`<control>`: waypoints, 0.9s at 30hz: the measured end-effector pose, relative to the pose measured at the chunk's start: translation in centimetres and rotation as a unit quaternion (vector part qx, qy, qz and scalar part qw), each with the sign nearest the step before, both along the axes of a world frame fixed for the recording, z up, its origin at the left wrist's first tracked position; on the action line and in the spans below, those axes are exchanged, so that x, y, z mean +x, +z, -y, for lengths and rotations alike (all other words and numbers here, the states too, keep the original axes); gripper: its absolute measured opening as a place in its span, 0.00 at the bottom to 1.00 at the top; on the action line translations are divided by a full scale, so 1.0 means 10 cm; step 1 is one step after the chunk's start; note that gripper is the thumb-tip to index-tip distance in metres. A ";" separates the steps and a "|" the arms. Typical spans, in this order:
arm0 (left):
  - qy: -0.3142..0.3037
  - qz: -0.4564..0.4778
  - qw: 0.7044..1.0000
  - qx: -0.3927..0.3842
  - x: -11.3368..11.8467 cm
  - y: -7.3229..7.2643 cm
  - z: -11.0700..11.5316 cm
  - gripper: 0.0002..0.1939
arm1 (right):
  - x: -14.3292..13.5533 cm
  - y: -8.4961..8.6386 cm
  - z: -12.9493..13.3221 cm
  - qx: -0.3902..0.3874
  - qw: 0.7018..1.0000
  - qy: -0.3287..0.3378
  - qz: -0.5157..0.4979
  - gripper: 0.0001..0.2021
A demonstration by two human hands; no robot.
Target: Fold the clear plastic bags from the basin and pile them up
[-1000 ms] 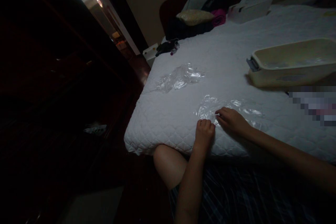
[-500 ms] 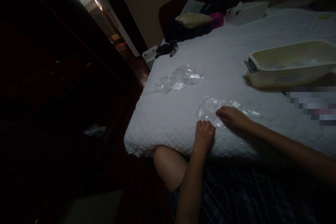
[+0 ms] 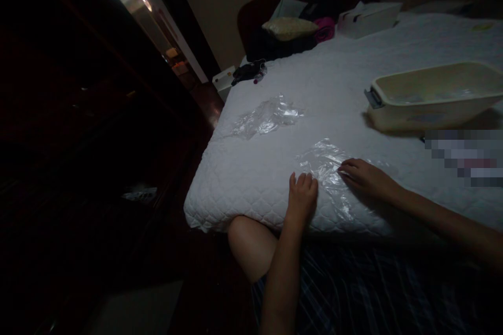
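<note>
A crumpled clear plastic bag (image 3: 328,159) lies near the front edge of the white quilted bed (image 3: 243,180). From its right side, my right hand (image 3: 363,179) has its fingers together on the film, pinching it. My left hand (image 3: 303,193) rests at the bag's lower left edge, fingers slightly apart and palm down. Whether the left fingertips touch the film is hard to see in the dim light. Farther back and to the left, a second clear plastic bag (image 3: 269,118) lies crumpled by itself.
A cream plastic bin (image 3: 428,115) with a grey latch stands on the right of the bed. At the back are a white box (image 3: 369,20), a beige pillow (image 3: 290,29) and a pink roll (image 3: 325,29). Dark items (image 3: 249,72) lie at the far left edge.
My right hand has shifted a little to the right. The film between my hands is more spread out, with part now toward the front edge. My left fingers have opened slightly.
</note>
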State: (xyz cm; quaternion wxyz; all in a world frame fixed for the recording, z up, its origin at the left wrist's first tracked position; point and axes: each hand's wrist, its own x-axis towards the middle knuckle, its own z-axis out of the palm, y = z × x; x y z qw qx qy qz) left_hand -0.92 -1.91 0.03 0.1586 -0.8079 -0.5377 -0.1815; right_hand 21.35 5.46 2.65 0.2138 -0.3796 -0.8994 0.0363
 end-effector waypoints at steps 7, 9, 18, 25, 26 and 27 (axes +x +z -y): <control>-0.022 -0.011 1.000 0.018 0.01 0.00 -0.02 0.12 | 0.12 0.04 0.16 0.028 0.997 0.061 -0.024 0.14; -0.043 -0.012 0.999 -0.003 0.02 0.02 -0.01 0.10 | 0.14 0.03 0.20 0.027 0.995 0.090 -0.027 0.13; -0.082 -0.020 0.993 -0.084 0.08 0.08 0.02 0.07 | 0.08 -0.17 0.32 -0.017 0.993 0.113 -0.010 0.13; -0.074 -0.033 0.993 -0.086 0.08 0.05 0.01 0.07 | 0.12 -0.20 0.34 -0.028 0.993 0.114 0.003 0.15; -0.074 -0.035 0.993 -0.085 0.08 0.05 0.01 0.07 | 0.12 -0.21 0.34 -0.033 0.993 0.113 0.000 0.15; -0.073 -0.035 0.993 -0.085 0.09 0.05 0.01 0.07 | 0.13 -0.21 0.35 -0.038 0.993 0.109 -0.005 0.15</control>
